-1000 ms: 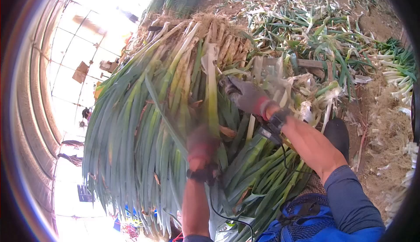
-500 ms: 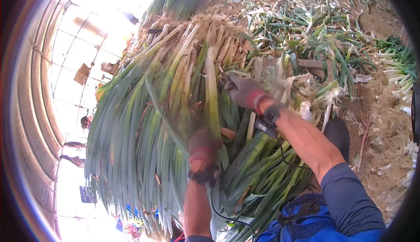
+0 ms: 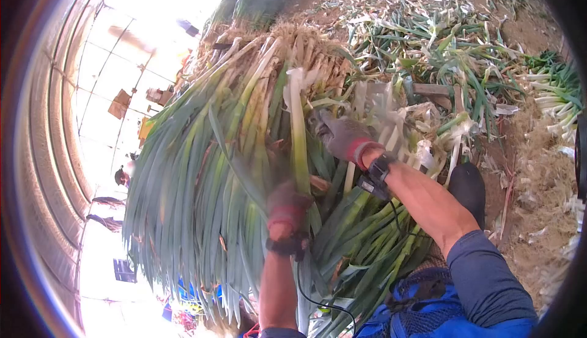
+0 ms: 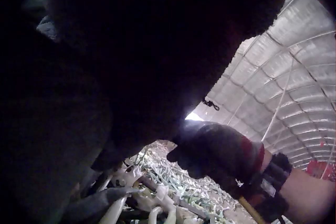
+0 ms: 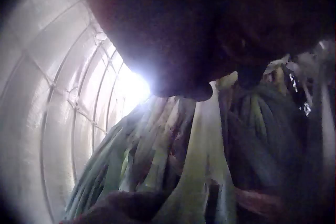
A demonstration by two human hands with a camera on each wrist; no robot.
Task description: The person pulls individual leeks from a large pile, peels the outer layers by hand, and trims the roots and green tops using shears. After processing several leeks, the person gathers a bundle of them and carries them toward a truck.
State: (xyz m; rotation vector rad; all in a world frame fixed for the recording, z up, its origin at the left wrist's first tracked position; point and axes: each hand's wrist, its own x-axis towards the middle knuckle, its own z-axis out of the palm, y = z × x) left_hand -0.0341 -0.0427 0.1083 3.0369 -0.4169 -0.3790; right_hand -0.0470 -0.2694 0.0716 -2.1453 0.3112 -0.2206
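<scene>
A long green onion [image 3: 298, 130] with a pale upper shaft stands out in front of a big heap of green onions [image 3: 202, 173]. Thin whitish skin hangs loose near its top. My gloved left hand [image 3: 288, 206] grips its green part low down, slightly blurred. Just right of the shaft is my gloved right hand [image 3: 343, 135], fingers curled, a pale leaf strip by the fingertips; I cannot tell what they hold. The right wrist view shows the onion [image 5: 202, 153] below the dark underside of that hand. In the left wrist view, the right glove [image 4: 215, 148] appears beyond the dark near hand.
More green onions [image 3: 373, 234] lie beneath my forearms. Leaf and skin scraps [image 3: 422, 38] cover the ground ahead, around a wooden bar [image 3: 428, 88]. At the far right lies a row of white-stemmed onions [image 3: 553, 102]. A cable [image 3: 324, 304] trails from my left wrist.
Both hands stay near the same places around the onion, with the view shifting slightly. The loose skin at the onion's top changes shape, narrowing and then spreading out again.
</scene>
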